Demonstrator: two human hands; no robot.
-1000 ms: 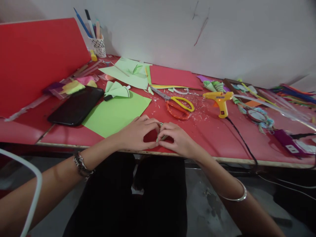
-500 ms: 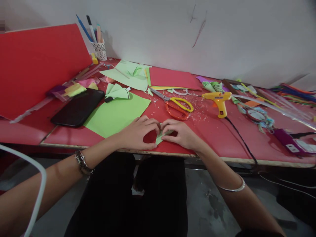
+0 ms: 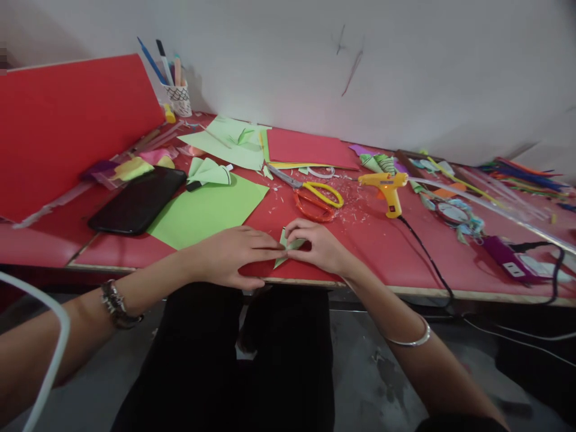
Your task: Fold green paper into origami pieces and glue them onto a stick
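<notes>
Two bare hands meet over a small piece of pale green paper (image 3: 279, 263) at the near edge of a red tabletop (image 3: 373, 255), seen from the head camera. The left hand (image 3: 224, 258), its wrist circled by a dark bracelet (image 3: 117, 306), stretches its fingers straight to the paper's left side, the thumb spread wide near the table's edge. The right hand (image 3: 323, 247) curls fingers and thumb narrowly over the same piece; whether it pinches the paper or merely presses it cannot be told. A silver bangle (image 3: 417, 342) rings the right forearm. Beyond the hands lie scissors (image 3: 297, 184) with yellow and orange handles, and a yellow glue gun (image 3: 392, 195) trailing a black cord. On the left, a bright green sheet (image 3: 207, 210) lies beside a black phone (image 3: 139, 201). Pens stand in a patterned cup (image 3: 181, 102) near the wall.
</notes>
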